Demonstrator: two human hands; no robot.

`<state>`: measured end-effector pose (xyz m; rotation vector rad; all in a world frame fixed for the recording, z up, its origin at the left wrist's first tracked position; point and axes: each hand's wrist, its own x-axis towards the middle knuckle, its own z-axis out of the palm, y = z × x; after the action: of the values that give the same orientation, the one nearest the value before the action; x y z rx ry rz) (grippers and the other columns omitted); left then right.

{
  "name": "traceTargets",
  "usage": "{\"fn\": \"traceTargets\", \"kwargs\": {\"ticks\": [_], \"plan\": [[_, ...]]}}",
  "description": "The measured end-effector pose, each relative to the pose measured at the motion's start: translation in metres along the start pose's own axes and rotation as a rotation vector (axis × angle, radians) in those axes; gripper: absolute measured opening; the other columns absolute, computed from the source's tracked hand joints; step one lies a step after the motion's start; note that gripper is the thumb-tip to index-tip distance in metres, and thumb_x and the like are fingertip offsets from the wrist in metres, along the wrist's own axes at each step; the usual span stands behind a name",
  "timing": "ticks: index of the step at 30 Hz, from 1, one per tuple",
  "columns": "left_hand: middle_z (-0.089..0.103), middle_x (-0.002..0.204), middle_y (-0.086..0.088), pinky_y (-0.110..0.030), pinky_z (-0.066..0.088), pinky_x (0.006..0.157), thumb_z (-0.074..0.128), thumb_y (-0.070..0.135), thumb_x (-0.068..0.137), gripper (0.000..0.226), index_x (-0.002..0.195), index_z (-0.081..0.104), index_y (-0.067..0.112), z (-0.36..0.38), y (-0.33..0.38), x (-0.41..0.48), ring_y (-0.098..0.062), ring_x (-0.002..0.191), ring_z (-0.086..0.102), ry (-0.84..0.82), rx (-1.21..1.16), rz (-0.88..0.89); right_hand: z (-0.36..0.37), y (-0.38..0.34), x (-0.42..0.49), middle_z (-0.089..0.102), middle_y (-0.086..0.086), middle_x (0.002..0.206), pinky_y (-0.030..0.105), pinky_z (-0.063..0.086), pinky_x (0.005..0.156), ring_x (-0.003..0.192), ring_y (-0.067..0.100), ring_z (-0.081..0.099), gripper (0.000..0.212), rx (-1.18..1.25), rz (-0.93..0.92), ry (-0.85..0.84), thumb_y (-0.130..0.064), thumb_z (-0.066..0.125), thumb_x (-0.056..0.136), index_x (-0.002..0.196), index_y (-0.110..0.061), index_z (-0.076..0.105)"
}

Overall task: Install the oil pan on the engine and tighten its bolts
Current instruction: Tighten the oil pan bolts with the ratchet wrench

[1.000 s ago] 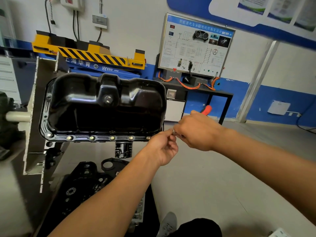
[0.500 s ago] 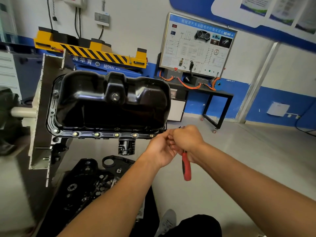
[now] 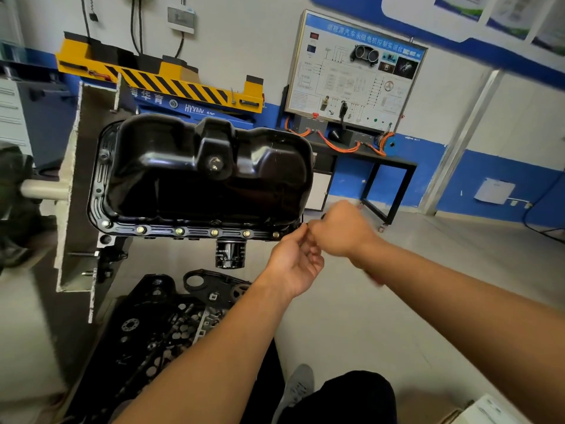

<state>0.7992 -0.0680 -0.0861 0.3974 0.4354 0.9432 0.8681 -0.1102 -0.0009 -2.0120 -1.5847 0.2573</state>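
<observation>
The black oil pan (image 3: 198, 185) sits on the engine, which hangs on a stand. A row of brass-coloured bolts (image 3: 214, 232) runs along the pan's near flange. My left hand (image 3: 295, 264) is at the pan's right front corner, and its fingertips pinch the head end of a ratchet there. Just to the right, my right hand (image 3: 339, 231) is blurred and grips the ratchet's red handle (image 3: 374, 278), which points down behind my wrist. The tool head itself is hidden by my fingers.
A black oil filter (image 3: 229, 254) hangs under the flange. The stand's pale mounting plate (image 3: 76, 209) is at the left. A black engine part (image 3: 171, 316) lies on the floor below. Farther back stand a yellow lift (image 3: 159, 78) and a training board on a table (image 3: 354, 75).
The red handle swung from pointing up to pointing down, then blurred behind my right wrist. Both hands shifted slightly toward the pan's right corner.
</observation>
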Motion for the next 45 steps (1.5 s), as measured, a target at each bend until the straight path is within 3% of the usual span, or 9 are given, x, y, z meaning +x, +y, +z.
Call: {"fn": "traceTargets", "kwargs": {"ticks": [4, 12, 16, 23, 30, 34, 40, 42, 45], "plan": [[0.048, 0.062, 0.008, -0.017, 0.026, 0.054, 0.049, 0.031, 0.103, 0.049, 0.066, 0.077, 0.014, -0.002, 0.001, -0.002, -0.006, 0.053, 0.036, -0.025, 0.045, -0.025, -0.005, 0.002, 0.002, 0.044, 0.0, 0.038, 0.021, 0.026, 0.04, 0.038, 0.013, 0.033, 0.013, 0.474, 0.304, -0.043, -0.009, 0.053, 0.088, 0.082, -0.003, 0.063], [0.046, 0.058, 0.008, -0.017, 0.029, 0.044, 0.052, 0.029, 0.103, 0.027, 0.079, 0.059, 0.017, 0.005, 0.004, 0.003, -0.006, 0.049, 0.034, 0.033, 0.032, -0.029, -0.041, -0.009, 0.011, 0.03, -0.002, 0.06, 0.037, 0.044, 0.069, 0.055, 0.02, 0.04, 0.034, -1.333, -0.887, -0.076, -0.045, 0.042, 0.1, 0.08, -0.02, 0.053], [0.047, 0.058, 0.009, -0.017, 0.029, 0.043, 0.052, 0.029, 0.102, 0.03, 0.076, 0.061, 0.017, 0.004, 0.004, 0.005, -0.006, 0.048, 0.034, 0.033, 0.012, -0.018, -0.032, -0.007, 0.014, 0.041, -0.001, 0.064, 0.033, 0.036, 0.054, 0.053, 0.017, 0.042, 0.034, -0.924, -0.572, -0.084, -0.038, 0.052, 0.098, 0.072, -0.016, 0.052], [0.045, 0.06, 0.007, -0.016, 0.028, 0.044, 0.051, 0.026, 0.102, 0.031, 0.076, 0.062, 0.015, 0.007, -0.001, 0.001, -0.005, 0.051, 0.034, 0.023, 0.025, -0.012, -0.005, -0.005, 0.0, 0.047, -0.001, 0.04, 0.023, 0.028, 0.044, 0.035, 0.01, 0.035, 0.021, 0.551, 0.315, -0.119, -0.019, 0.061, 0.092, 0.075, -0.007, 0.061], [0.043, 0.058, 0.009, -0.016, 0.024, 0.044, 0.048, 0.026, 0.103, 0.024, 0.085, 0.06, 0.018, 0.005, -0.001, 0.004, -0.006, 0.051, 0.03, 0.032, 0.039, -0.034, -0.045, 0.003, 0.017, 0.058, 0.002, 0.073, 0.036, 0.038, 0.072, 0.06, 0.021, 0.045, 0.041, -1.275, -0.845, -0.021, -0.057, 0.038, 0.098, 0.083, -0.022, 0.054], [0.045, 0.057, 0.009, -0.016, 0.027, 0.043, 0.051, 0.029, 0.102, 0.023, 0.086, 0.063, 0.017, -0.002, -0.004, 0.009, -0.006, 0.051, 0.031, 0.024, 0.015, -0.03, -0.041, 0.001, 0.018, 0.044, -0.003, 0.067, 0.033, 0.039, 0.058, 0.059, 0.018, 0.045, 0.036, -1.056, -0.696, -0.133, -0.051, 0.047, 0.097, 0.076, -0.022, 0.05], [0.046, 0.058, 0.009, -0.016, 0.029, 0.044, 0.052, 0.03, 0.101, 0.028, 0.087, 0.07, 0.014, -0.002, -0.003, 0.011, -0.006, 0.049, 0.034, -0.017, 0.01, -0.017, -0.007, 0.006, 0.006, 0.043, -0.001, 0.04, 0.024, 0.028, 0.041, 0.035, 0.012, 0.031, 0.018, 0.525, 0.296, -0.047, -0.015, 0.059, 0.093, 0.089, 0.001, 0.064], [0.046, 0.058, 0.009, -0.016, 0.029, 0.045, 0.053, 0.03, 0.101, 0.035, 0.075, 0.071, 0.014, -0.002, -0.003, 0.01, -0.005, 0.047, 0.034, -0.009, 0.013, -0.014, -0.001, 0.005, 0.002, 0.047, 0.001, 0.044, 0.025, 0.031, 0.042, 0.038, 0.013, 0.036, 0.022, 0.468, 0.261, -0.065, -0.02, 0.061, 0.092, 0.087, 0.001, 0.067], [0.044, 0.058, 0.008, -0.017, 0.027, 0.042, 0.054, 0.024, 0.1, 0.031, 0.069, 0.06, 0.019, -0.003, -0.001, 0.011, -0.005, 0.044, 0.033, 0.032, 0.029, 0.003, -0.012, 0.004, 0.003, 0.05, 0.0, 0.059, 0.029, 0.04, 0.051, 0.057, 0.02, 0.054, 0.039, -0.521, -0.318, -0.019, -0.043, 0.055, 0.096, 0.072, -0.012, 0.057]]}}
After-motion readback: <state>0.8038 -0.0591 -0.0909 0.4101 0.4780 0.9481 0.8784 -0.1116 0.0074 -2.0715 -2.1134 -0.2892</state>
